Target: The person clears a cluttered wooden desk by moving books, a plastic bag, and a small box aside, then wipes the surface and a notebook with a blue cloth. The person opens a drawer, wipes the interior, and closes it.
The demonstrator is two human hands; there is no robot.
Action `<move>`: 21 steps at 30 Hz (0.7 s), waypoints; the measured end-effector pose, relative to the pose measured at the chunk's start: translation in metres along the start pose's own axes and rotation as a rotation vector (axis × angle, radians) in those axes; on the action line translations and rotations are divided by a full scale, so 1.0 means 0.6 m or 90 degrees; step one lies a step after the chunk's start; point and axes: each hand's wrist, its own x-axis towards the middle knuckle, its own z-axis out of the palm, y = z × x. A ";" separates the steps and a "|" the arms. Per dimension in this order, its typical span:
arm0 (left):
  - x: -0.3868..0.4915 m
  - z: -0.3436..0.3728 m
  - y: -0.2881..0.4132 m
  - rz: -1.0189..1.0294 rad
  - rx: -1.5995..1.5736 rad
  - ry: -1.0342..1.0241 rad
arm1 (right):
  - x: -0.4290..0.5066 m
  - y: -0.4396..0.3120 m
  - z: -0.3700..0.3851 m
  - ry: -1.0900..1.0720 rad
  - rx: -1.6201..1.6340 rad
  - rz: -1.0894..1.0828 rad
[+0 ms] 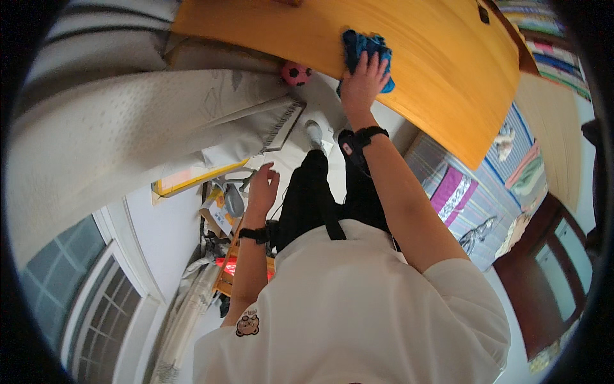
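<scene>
My right hand (367,84) lies on a crumpled blue cloth (355,43), fingers spread over it, holding it against a wooden tabletop (446,81) near its front edge. Part of the cloth is hidden under the palm. My left hand (263,189) hangs at my side, below the tabletop's level, with nothing in it. Its fingers are loosely bent and a little apart. Both wrists wear black straps, and a dark device sits on the right one.
A pale curtain (158,110) hangs on the left, next to a pink and black ball (296,74) by the table's edge. A bed (441,177) with folded textiles stands right. Books (556,62) fill shelves at upper right. A small black object (483,15) rests on the tabletop.
</scene>
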 end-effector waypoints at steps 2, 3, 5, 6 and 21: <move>-0.030 -0.011 -0.042 -0.024 -0.020 0.041 | 0.017 -0.079 0.025 -0.005 0.028 -0.078; -0.043 -0.016 -0.062 -0.047 -0.048 0.053 | 0.026 -0.118 0.037 -0.009 0.040 -0.118; -0.063 -0.019 -0.096 -0.066 -0.052 0.080 | 0.038 -0.189 0.060 -0.044 0.053 -0.185; -0.074 -0.019 -0.111 -0.081 -0.062 0.084 | 0.045 -0.221 0.071 -0.047 0.056 -0.220; -0.163 0.072 -0.207 -0.271 -0.208 0.071 | 0.262 -0.584 0.236 -0.201 -0.024 -0.632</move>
